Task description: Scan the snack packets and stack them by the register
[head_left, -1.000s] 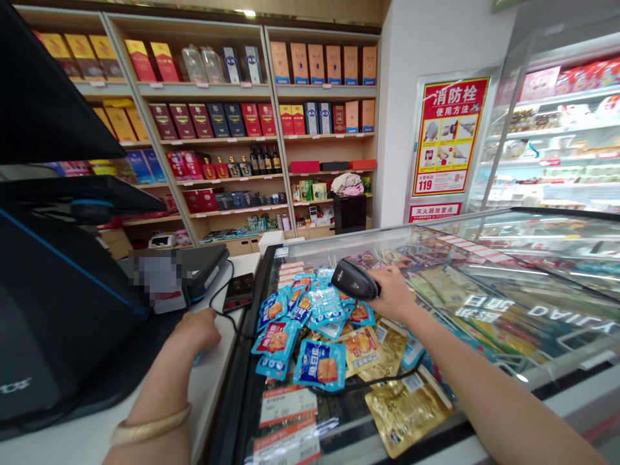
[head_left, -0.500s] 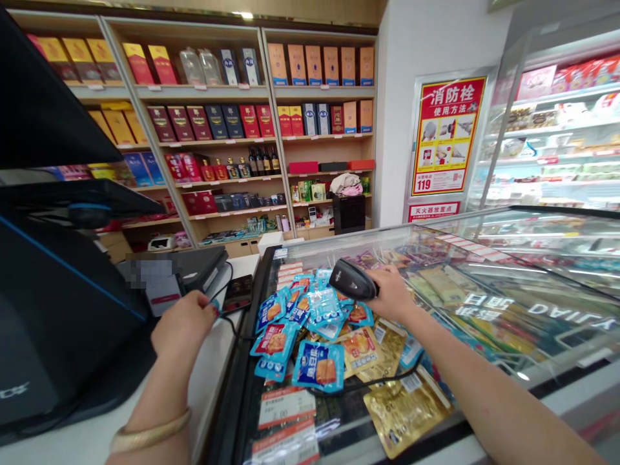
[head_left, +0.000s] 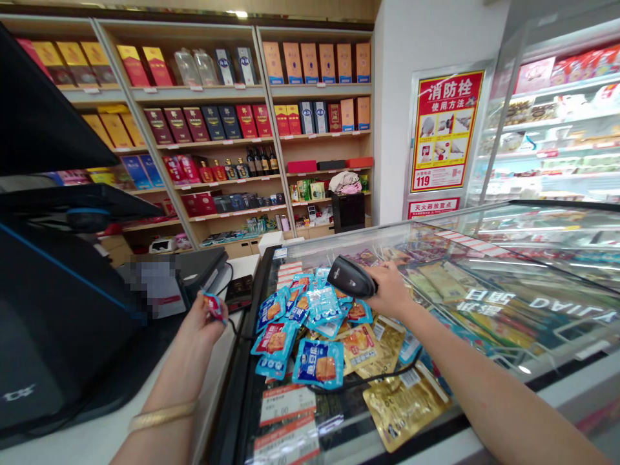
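Observation:
My left hand (head_left: 201, 321) is raised above the white counter and pinches a small blue and red snack packet (head_left: 214, 305). My right hand (head_left: 391, 290) grips a black barcode scanner (head_left: 351, 277), held over a heap of blue snack packets (head_left: 300, 323) on the glass lid of a chest freezer (head_left: 484, 303). Several gold packets (head_left: 404, 407) lie nearer to me on the same lid. The scanner's black cable (head_left: 368, 380) runs across the packets.
A black till screen (head_left: 53, 310) stands at the left on the white counter (head_left: 213, 381). Behind it are a blurred device and a card reader (head_left: 239, 290). Shelves of boxed bottles (head_left: 232, 123) line the back wall. An open cooler (head_left: 557, 116) stands at the right.
My left hand has lifted off the counter and turned up, now holding a small packet between its fingers. My right hand with the scanner has stayed almost still.

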### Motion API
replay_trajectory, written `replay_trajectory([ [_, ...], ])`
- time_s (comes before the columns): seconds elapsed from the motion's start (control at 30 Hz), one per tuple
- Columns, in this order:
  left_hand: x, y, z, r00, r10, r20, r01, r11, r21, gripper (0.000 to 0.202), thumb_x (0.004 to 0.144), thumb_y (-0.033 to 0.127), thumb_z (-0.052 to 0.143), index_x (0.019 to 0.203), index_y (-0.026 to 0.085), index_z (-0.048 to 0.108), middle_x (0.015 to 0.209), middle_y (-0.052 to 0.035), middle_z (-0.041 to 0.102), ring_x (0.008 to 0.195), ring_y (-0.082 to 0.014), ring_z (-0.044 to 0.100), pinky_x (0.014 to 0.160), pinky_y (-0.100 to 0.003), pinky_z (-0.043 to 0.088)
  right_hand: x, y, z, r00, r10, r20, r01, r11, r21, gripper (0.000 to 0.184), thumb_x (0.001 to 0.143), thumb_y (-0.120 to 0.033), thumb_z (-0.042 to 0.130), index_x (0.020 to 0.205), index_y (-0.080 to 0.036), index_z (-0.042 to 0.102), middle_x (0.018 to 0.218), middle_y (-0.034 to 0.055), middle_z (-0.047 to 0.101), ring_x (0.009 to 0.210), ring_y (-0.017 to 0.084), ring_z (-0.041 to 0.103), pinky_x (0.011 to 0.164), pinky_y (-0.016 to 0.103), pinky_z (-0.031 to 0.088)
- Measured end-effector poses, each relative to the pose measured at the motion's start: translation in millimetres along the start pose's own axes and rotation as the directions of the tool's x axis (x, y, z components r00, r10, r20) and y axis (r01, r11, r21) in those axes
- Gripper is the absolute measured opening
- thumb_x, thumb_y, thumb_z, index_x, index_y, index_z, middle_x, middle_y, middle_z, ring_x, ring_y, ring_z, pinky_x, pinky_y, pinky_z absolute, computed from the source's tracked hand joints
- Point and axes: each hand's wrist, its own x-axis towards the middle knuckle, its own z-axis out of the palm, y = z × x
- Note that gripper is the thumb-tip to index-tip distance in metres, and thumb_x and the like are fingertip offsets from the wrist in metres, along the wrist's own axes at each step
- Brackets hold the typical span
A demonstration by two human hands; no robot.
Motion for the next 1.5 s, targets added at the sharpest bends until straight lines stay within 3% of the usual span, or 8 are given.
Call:
replay_trajectory([
  [0.07, -7.9, -4.7, 0.0, 0.987, -0.129, 0.099, 0.133, 0.990, -0.039, 0.031, 0.087, 0.021, 0.047, 0.058, 0.018, 0.039, 0.051, 0.0038, 0.034, 0.040, -0.0053, 0.031, 0.036, -0.015, 0.034, -0.1, -1.1, 0.0, 1.000, 0.010, 0.002, -0.010, 1.000, 0.006, 0.021, 0.069, -0.030, 0.061, 0.087, -0.021, 0.066, 0.089, 0.0053, 0.074, 0.085, 0.023, 0.065, 0.083, 0.034, 0.028],
  [0.13, -16.9, -8.4, 2.5, 0.933, -0.248, 0.262, 0.286, 0.951, -0.114, 0.023, 0.087, 0.024, 0.046, 0.065, 0.017, 0.050, 0.059, 0.0013, 0.041, 0.042, -0.0050, 0.030, 0.034, -0.015, 0.031, -0.1, -1.7, 0.1, 1.000, 0.019, -0.002, -0.019, 1.000, 0.013, 0.022, 0.069, -0.032, 0.061, 0.088, -0.021, 0.066, 0.090, 0.0061, 0.074, 0.085, 0.023, 0.064, 0.083, 0.035, 0.029],
  [0.2, -24.6, -10.5, 7.0, 0.869, -0.256, 0.424, 0.363, 0.912, -0.192, 0.022, 0.086, 0.032, 0.047, 0.077, 0.015, 0.058, 0.068, -0.0009, 0.045, 0.044, -0.0047, 0.029, 0.033, -0.016, 0.029, 0.2, -1.9, -0.2, 1.000, 0.015, -0.011, -0.015, 0.999, 0.030, 0.023, 0.069, -0.032, 0.061, 0.088, -0.020, 0.066, 0.089, 0.0063, 0.074, 0.083, 0.022, 0.064, 0.083, 0.035, 0.029],
  [0.37, -36.9, -11.7, 19.5, 0.803, -0.134, 0.580, 0.310, 0.926, -0.216, 0.042, 0.091, 0.044, 0.034, 0.099, 0.014, 0.063, 0.073, -0.0031, 0.047, 0.044, -0.0055, 0.026, 0.033, -0.017, 0.024, 0.5, -6.5, -4.2, 0.995, -0.093, 0.035, 0.089, 0.991, 0.100, 0.019, 0.069, -0.036, 0.063, 0.079, -0.020, 0.062, 0.076, 0.0031, 0.070, 0.073, 0.019, 0.060, 0.078, 0.033, 0.029],
  [0.57, -50.3, -15.4, 30.8, 0.714, -0.134, 0.687, 0.270, 0.958, -0.093, 0.038, 0.085, 0.049, 0.045, 0.102, 0.019, 0.061, 0.071, -0.0013, 0.048, 0.043, -0.0066, 0.028, 0.035, -0.018, 0.023, -3.6, -31.5, -12.0, 0.952, -0.301, 0.062, 0.281, 0.935, 0.218, 0.022, 0.069, -0.035, 0.061, 0.087, -0.021, 0.063, 0.077, 0.0028, 0.070, 0.075, 0.019, 0.060, 0.080, 0.035, 0.028],
  [0.83, -69.4, -28.1, 49.2, 0.644, -0.143, 0.752, 0.228, 0.974, -0.010, 0.036, 0.083, 0.046, 0.048, 0.106, 0.020, 0.056, 0.071, -0.0009, 0.052, 0.042, -0.0068, 0.032, 0.037, -0.019, 0.026, -7.3, -52.7, -14.2, 0.904, -0.400, 0.149, 0.357, 0.901, 0.247, 0.029, 0.071, -0.034, 0.057, 0.097, -0.022, 0.063, 0.081, 0.0019, 0.071, 0.077, 0.018, 0.062, 0.085, 0.036, 0.028],
  [1.37, -69.6, -37.3, 52.2, 0.637, -0.190, 0.747, 0.254, 0.967, 0.029, 0.034, 0.080, 0.043, 0.052, 0.105, 0.020, 0.054, 0.069, 0.0003, 0.053, 0.041, -0.0059, 0.032, 0.036, -0.017, 0.025, -6.6, -53.8, -14.4, 0.902, -0.383, 0.197, 0.331, 0.909, 0.252, 0.032, 0.068, -0.033, 0.057, 0.098, -0.022, 0.064, 0.084, 0.0034, 0.072, 0.083, 0.020, 0.062, 0.087, 0.037, 0.028],
  [1.5, -71.4, -37.7, 52.7, 0.673, -0.168, 0.720, 0.233, 0.972, 0.009, 0.032, 0.078, 0.041, 0.055, 0.102, 0.019, 0.055, 0.068, 0.0014, 0.051, 0.041, -0.0058, 0.031, 0.035, -0.017, 0.026, -3.4, -42.4, -16.4, 0.930, -0.336, 0.152, 0.308, 0.934, 0.181, 0.032, 0.070, -0.034, 0.059, 0.099, -0.022, 0.065, 0.087, 0.0038, 0.073, 0.081, 0.020, 0.063, 0.086, 0.036, 0.028],
])
